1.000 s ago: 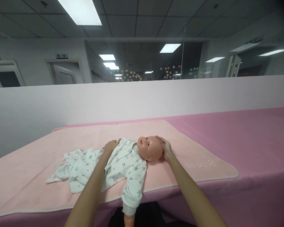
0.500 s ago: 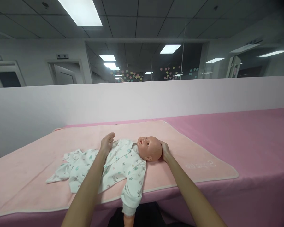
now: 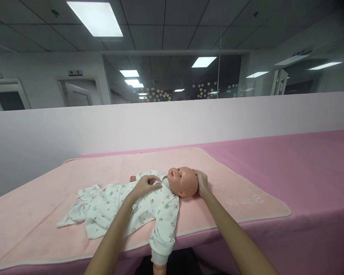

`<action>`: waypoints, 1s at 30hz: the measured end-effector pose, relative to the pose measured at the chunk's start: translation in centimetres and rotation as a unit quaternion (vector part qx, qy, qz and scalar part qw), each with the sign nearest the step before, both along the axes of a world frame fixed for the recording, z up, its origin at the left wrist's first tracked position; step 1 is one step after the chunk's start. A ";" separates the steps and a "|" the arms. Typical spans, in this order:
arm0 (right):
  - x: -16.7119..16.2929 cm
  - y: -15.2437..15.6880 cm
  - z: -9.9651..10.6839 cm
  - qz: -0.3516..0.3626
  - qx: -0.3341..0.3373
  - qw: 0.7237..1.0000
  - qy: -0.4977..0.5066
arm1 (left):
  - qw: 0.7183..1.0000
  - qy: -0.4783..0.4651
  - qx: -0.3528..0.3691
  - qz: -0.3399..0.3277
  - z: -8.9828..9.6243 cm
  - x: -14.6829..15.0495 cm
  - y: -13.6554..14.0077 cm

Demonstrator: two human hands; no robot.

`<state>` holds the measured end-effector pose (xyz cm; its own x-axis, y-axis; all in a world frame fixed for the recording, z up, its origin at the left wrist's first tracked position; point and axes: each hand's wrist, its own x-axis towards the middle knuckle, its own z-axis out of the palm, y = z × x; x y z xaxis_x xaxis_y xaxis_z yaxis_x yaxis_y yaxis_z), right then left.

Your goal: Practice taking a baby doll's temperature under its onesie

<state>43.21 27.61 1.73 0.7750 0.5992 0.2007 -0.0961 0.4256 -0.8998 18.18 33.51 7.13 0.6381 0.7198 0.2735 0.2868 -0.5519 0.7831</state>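
A baby doll [image 3: 182, 182] lies on its back, its head to the right, dressed in a white printed romper [image 3: 157, 206]. My right hand [image 3: 201, 182] cups the crown of the doll's head, the fingers partly hidden behind it. Over the chest, near the collar, is my left hand [image 3: 147, 185], its thumb and curved fingers apart with a gap between them. Whether its fingertips press on the cloth I cannot tell. The doll's near arm hangs over the table's front edge; its far hand [image 3: 133, 178] pokes out of the other sleeve. The romper's legs lie flat to the left.
Under the doll a peach blanket [image 3: 232, 187] with a pale border is spread over the pink table cover [image 3: 312, 172]. A low white partition [image 3: 172, 122] runs along the back of the table. Windows and doors stand beyond it.
My left hand has moved right, from beside the doll's far arm onto its upper chest. The doll's far hand now shows. My right hand stays at the head.
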 end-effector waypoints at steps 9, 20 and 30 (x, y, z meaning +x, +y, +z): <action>-7.4 -3.0 5.5 -0.047 0.043 0.711 -0.701 | 0.947 -0.213 -0.216 0.104 -0.1 -1.6 1.2; -13.4 2.2 6.5 -0.018 -0.149 0.534 -0.832 | 0.942 -0.254 -0.184 0.124 -0.3 -1.2 0.7; -8.3 -6.0 14.5 0.044 -0.069 0.819 -0.568 | 0.995 -0.069 -0.072 -0.027 -0.8 -0.6 1.0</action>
